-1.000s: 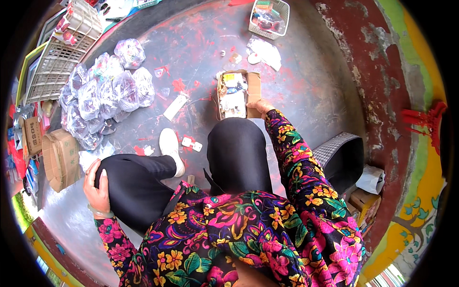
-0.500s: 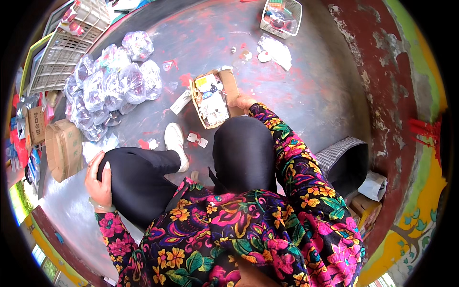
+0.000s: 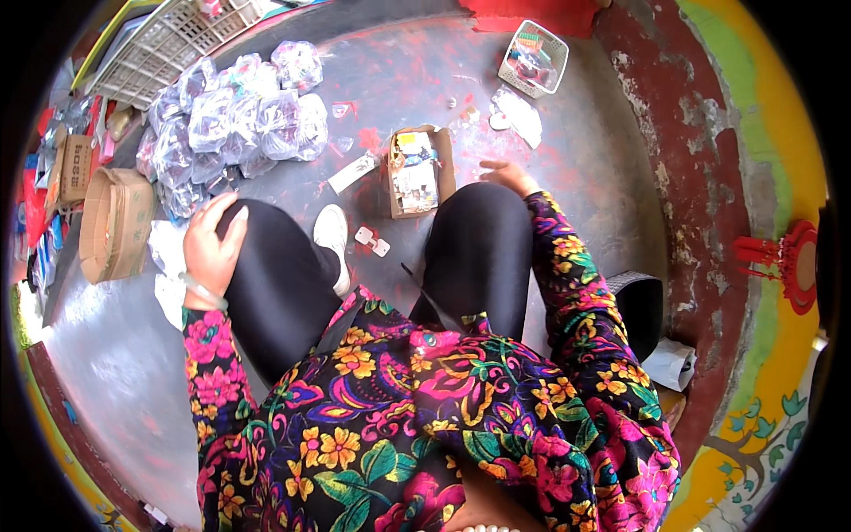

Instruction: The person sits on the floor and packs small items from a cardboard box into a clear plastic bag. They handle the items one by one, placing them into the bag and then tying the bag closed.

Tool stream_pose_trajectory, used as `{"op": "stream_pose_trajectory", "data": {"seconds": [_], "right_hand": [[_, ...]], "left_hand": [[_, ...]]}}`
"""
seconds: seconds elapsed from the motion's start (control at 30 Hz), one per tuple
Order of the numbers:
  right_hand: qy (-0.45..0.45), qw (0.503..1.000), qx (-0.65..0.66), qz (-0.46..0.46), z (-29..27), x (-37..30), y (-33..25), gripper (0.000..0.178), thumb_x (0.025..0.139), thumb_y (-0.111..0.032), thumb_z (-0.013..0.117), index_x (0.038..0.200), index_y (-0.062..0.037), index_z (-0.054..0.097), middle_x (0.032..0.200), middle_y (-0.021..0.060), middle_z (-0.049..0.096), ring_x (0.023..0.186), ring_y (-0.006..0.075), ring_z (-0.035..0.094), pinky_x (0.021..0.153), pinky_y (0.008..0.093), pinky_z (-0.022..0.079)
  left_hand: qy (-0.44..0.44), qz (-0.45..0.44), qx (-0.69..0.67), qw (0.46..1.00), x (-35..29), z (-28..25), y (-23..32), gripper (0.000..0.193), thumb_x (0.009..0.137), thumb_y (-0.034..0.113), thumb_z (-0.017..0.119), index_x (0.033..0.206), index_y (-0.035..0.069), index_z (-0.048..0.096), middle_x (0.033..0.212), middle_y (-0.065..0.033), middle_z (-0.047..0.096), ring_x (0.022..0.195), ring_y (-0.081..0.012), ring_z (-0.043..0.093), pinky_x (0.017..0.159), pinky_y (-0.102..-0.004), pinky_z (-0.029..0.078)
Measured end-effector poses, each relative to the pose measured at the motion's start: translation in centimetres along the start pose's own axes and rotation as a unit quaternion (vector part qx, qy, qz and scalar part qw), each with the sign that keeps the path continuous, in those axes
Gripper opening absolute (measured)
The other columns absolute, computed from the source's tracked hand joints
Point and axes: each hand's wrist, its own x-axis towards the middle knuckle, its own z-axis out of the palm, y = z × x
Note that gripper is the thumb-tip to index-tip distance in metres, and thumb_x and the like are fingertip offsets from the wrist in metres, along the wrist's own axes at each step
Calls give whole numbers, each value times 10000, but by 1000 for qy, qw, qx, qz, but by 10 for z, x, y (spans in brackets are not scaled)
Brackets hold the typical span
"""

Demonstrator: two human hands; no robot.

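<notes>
My left hand (image 3: 211, 248) rests on my left knee with thumb and fingers apart, holding nothing. Off to the right, my right hand (image 3: 511, 176) hangs beside my right knee, fingers stretched out and nothing in them. A small gap separates it from an open cardboard box (image 3: 446, 164) on the floor. Packed inside the box are small white, yellow and dark pieces (image 3: 413, 173) whose kind I cannot make out. A white strip of card (image 3: 352, 172) lies just left of the box. Nearer my shoe is a small white card with a hole (image 3: 372, 241).
Several clear plastic bags of goods (image 3: 235, 124) are heaped at the left, near a white plastic crate (image 3: 173, 53). An open carton (image 3: 115, 226) stands beyond my left hand. A white basket (image 3: 534, 58) and white plastic sheet (image 3: 516, 115) lie far right; a dark bin (image 3: 636, 310) stands near the wall.
My right hand has let go of the box's flap and drawn back to the right. The box now stands straighter. My left hand stays on the knee; the whole view has shifted.
</notes>
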Motion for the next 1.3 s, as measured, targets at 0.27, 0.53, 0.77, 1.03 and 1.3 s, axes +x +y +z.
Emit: {"op": "stream_pose_trajectory", "data": {"seconds": [0.27, 0.53, 0.77, 1.03, 1.3], "right_hand": [[166, 897, 402, 74, -127, -47, -196, 334, 820, -154, 518, 1124, -15, 502, 1006, 82, 581, 877, 135, 561, 755, 234, 427], [94, 960, 262, 31, -84, -25, -248, 273, 821, -161, 525, 1037, 0, 564, 821, 43, 605, 756, 100, 565, 686, 216, 440], [176, 889, 412, 95, -59, -4, -239, 241, 794, -113, 506, 973, 34, 574, 804, 74, 600, 747, 125, 572, 659, 231, 446], [171, 902, 376, 122, -45, -7, -266, 271, 816, -155, 504, 1000, 37, 551, 856, 84, 607, 748, 130, 584, 657, 221, 439], [127, 919, 346, 142, -46, -5, -281, 245, 842, -143, 477, 1026, 2, 550, 895, 73, 613, 764, 116, 596, 634, 202, 430]], "left_hand": [[36, 49, -19, 998, 12, 30, -30, 277, 771, 207, 570, 944, -8, 573, 945, -163, 582, 879, -313, 545, 788, -346, 415], [-6, 33, -187, 982, -6, 45, -73, 406, 877, 254, 431, 1195, 3, 409, 1188, -165, 457, 1132, -271, 413, 947, -303, 302], [-64, -284, -3, 957, -138, 87, -194, 433, 893, 343, 315, 872, 46, 629, 801, -152, 622, 813, -287, 582, 733, -332, 438], [-54, -433, 20, 899, -252, 164, -278, 290, 771, 292, 447, 650, 120, 645, 750, -120, 616, 746, -306, 583, 681, -397, 451], [-34, -491, 45, 869, -228, 198, -297, 242, 746, 255, 472, 860, 82, 597, 911, -163, 583, 888, -341, 536, 788, -398, 425]]}}
